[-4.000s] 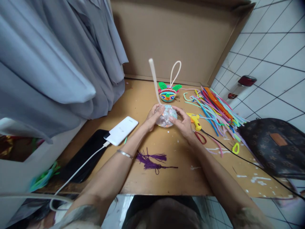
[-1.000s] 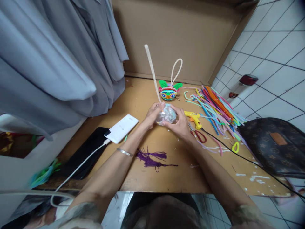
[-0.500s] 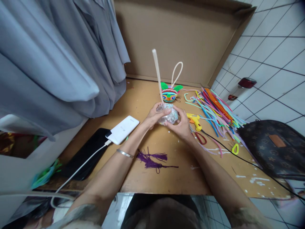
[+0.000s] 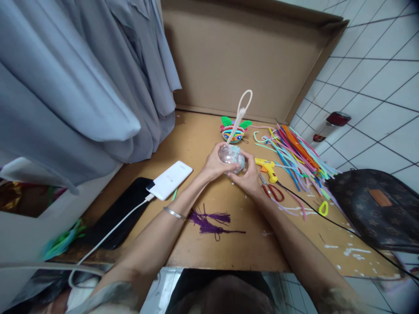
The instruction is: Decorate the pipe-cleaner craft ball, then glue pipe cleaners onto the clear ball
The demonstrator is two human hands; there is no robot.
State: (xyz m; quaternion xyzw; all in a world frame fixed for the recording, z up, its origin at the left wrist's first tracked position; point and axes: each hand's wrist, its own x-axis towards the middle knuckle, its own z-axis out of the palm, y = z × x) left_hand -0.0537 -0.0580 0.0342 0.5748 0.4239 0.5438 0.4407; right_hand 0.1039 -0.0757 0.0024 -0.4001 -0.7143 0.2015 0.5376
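Note:
A clear round ball (image 4: 225,153) with pale blue and white fluffy bits on its right side is held between both hands above the table. My left hand (image 4: 216,165) curls round its left side, thumb lying across the front. From the right and below, my right hand (image 4: 248,176) grips it with thumb and fingers. A white stick-like strip (image 4: 235,126) rises from the ball's top and leans right. Just behind stands a colourful animal-face ornament (image 4: 233,136) with green ears; a white loop (image 4: 247,95) shows above it, partly behind the strip.
To the right lie a yellow glue gun (image 4: 269,169), red-handled scissors (image 4: 274,192), a pile of coloured pipe cleaners (image 4: 297,152) and a brown bag (image 4: 363,205). Purple tassels (image 4: 209,224) lie in front. At left are a white power bank (image 4: 170,179) and a black phone-like slab (image 4: 122,216).
The ball has turned in my hands: its white strip, upright and leaning left before, now tilts right across the ornament. More of the ball's clear left side shows.

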